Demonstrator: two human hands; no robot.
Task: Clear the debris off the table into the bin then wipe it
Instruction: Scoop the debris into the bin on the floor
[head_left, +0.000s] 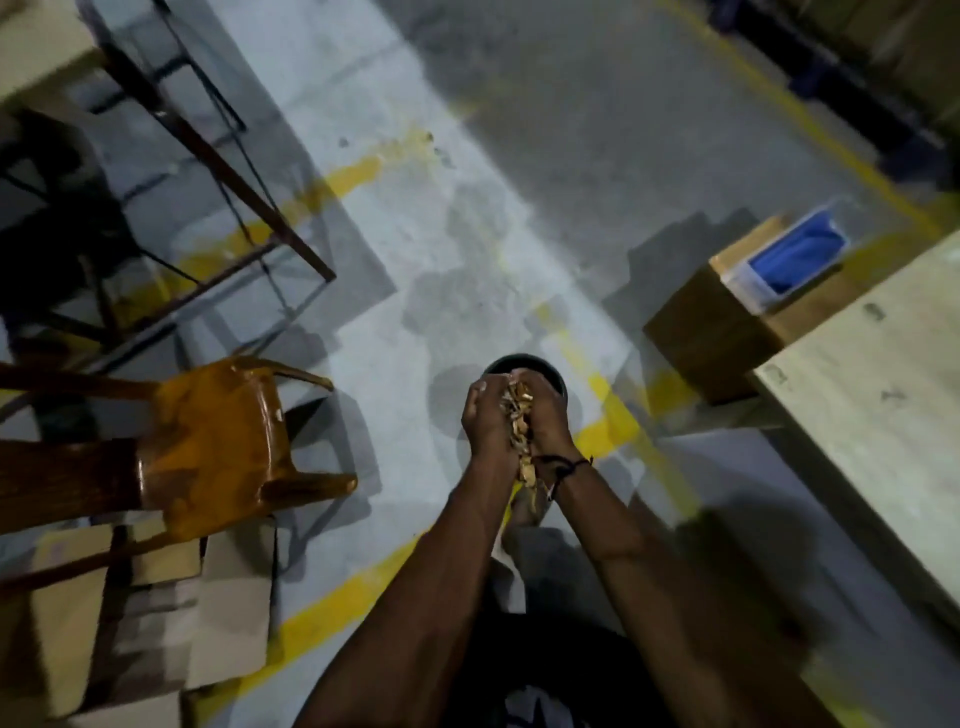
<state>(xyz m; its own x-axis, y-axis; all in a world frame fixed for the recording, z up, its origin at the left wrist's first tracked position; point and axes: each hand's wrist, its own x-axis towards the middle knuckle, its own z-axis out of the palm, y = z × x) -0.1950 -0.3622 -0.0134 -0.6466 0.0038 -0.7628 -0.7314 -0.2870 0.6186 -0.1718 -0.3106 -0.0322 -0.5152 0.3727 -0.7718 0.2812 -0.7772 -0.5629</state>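
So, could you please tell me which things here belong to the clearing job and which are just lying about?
Part of the job:
left hand and right hand, cupped together round the debris
dark bin below them
table at the right

Just lying about:
brown plastic chair
cardboard box with a blue-filled tub
metal frame

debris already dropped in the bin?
No. Both hands, left and right, cup the debris between them above the bin.
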